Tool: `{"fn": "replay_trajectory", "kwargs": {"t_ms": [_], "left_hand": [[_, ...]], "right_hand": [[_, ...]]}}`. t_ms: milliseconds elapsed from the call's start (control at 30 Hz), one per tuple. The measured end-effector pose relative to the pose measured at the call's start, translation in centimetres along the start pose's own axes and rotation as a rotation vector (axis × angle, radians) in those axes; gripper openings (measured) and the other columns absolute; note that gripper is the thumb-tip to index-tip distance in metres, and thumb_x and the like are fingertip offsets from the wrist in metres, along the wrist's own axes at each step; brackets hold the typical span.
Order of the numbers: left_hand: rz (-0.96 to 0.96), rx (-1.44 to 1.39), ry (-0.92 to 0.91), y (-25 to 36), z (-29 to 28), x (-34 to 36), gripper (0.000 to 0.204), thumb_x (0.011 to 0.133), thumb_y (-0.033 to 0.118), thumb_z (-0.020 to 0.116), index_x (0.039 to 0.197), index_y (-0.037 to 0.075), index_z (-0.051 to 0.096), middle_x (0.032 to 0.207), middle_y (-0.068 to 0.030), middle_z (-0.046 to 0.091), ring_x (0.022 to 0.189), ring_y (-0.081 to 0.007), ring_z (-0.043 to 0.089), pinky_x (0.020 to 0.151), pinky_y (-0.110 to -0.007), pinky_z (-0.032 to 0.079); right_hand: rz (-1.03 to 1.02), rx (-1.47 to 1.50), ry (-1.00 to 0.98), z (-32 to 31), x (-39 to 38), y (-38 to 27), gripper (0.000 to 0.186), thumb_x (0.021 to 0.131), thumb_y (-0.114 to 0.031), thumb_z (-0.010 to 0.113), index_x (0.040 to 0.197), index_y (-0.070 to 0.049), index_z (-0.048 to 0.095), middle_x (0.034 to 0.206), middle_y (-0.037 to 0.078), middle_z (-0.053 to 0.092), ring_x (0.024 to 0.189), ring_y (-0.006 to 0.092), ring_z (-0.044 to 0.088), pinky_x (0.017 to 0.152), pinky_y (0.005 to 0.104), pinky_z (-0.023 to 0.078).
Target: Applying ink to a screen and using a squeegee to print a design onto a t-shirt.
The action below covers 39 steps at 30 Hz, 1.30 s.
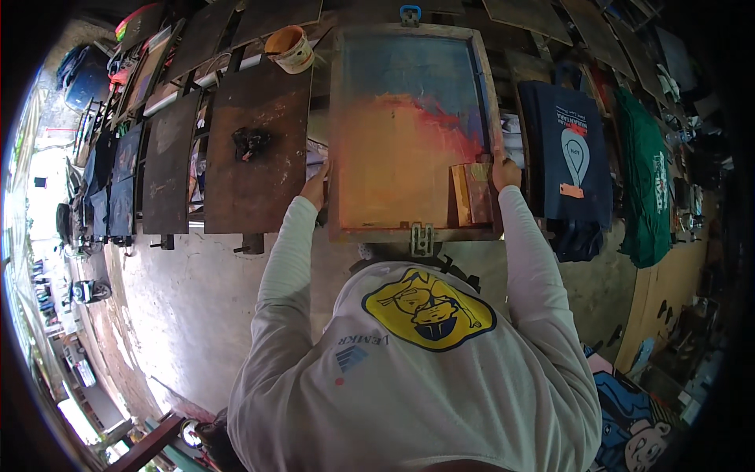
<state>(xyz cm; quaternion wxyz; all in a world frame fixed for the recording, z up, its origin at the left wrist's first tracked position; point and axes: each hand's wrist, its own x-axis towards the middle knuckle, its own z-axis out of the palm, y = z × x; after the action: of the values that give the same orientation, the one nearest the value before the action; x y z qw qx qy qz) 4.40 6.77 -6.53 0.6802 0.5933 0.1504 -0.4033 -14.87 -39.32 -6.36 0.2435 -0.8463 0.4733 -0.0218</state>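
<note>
A wooden-edged screen printing frame (336,141) lies in front of me, its mesh stained blue at the far end and yellow-orange nearer me, with red between. My left hand (317,187) grips its left edge near the front corner. On the opposite edge, my right hand (510,173) is closed around the wood, fingers partly hidden. Inside the frame, a wooden squeegee (462,197) rests in the near right corner, close to my right hand. A metal clamp (422,239) sits at the middle of the frame's near edge.
Left of the frame stands a dark board (255,189) with a black crumpled rag (250,144) on it. An ink-smeared bucket (291,51) stands beyond. To the right, a navy bag (562,189) and green bags (645,197) drape over boards. A blue-handled clamp (410,14) is at the far edge.
</note>
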Motion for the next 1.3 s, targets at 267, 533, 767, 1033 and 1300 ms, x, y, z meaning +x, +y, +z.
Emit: {"fn": "replay_trajectory", "kwargs": {"t_ms": [267,533,767,1033,1300], "left_hand": [[0.052,-0.113,-0.063,-0.8,-0.6,0.3,0.058,0.102,0.045,0.052,0.144,0.005,0.046,0.142,-0.0051,0.054,0.128,-0.0187,0.052,0.107,-0.033,0.041],[0.106,-0.109,-0.064,-0.8,-0.1,-0.2,0.059,0.102,0.045,0.051,0.145,0.006,0.046,0.141,-0.0054,0.055,0.125,-0.0198,0.056,0.106,-0.034,0.043],[-0.015,-0.135,-0.095,0.8,0.7,-1.8,0.055,0.104,0.044,0.047,0.146,0.008,0.044,0.147,-0.0069,0.049,0.133,-0.0202,0.048,0.111,-0.035,0.038],[-0.006,-0.121,-0.156,0.5,-0.2,-1.3,0.056,0.103,0.046,0.047,0.146,0.010,0.043,0.143,-0.0070,0.053,0.129,-0.0221,0.051,0.108,-0.037,0.041],[-0.062,-0.077,-0.135,1.3,-0.1,-1.6,0.054,0.104,0.047,0.044,0.143,0.010,0.045,0.139,-0.0084,0.056,0.125,-0.0226,0.056,0.104,-0.038,0.045]], "right_hand": [[0.005,0.024,-0.001,-0.3,-0.4,-0.8,0.087,0.092,-0.072,0.032,0.108,0.004,0.070,0.109,0.035,0.064,0.107,0.0500,0.061,0.096,0.0530,0.046],[-0.006,0.029,-0.007,-0.3,-0.5,-0.3,0.084,0.093,-0.071,0.034,0.108,0.005,0.069,0.110,0.035,0.064,0.108,0.0492,0.061,0.095,0.0531,0.047],[-0.008,0.035,-0.004,-0.5,-0.8,-0.7,0.083,0.094,-0.069,0.033,0.107,0.004,0.070,0.110,0.035,0.064,0.108,0.0496,0.061,0.095,0.0537,0.047],[-0.002,0.002,-0.025,-0.6,-0.7,-0.8,0.089,0.093,-0.073,0.030,0.108,0.005,0.069,0.110,0.034,0.064,0.108,0.0505,0.060,0.095,0.0540,0.046],[-0.035,0.042,-0.074,-0.3,0.2,0.0,0.095,0.092,-0.076,0.025,0.109,0.006,0.068,0.111,0.036,0.063,0.111,0.0511,0.058,0.097,0.0537,0.044]]}}
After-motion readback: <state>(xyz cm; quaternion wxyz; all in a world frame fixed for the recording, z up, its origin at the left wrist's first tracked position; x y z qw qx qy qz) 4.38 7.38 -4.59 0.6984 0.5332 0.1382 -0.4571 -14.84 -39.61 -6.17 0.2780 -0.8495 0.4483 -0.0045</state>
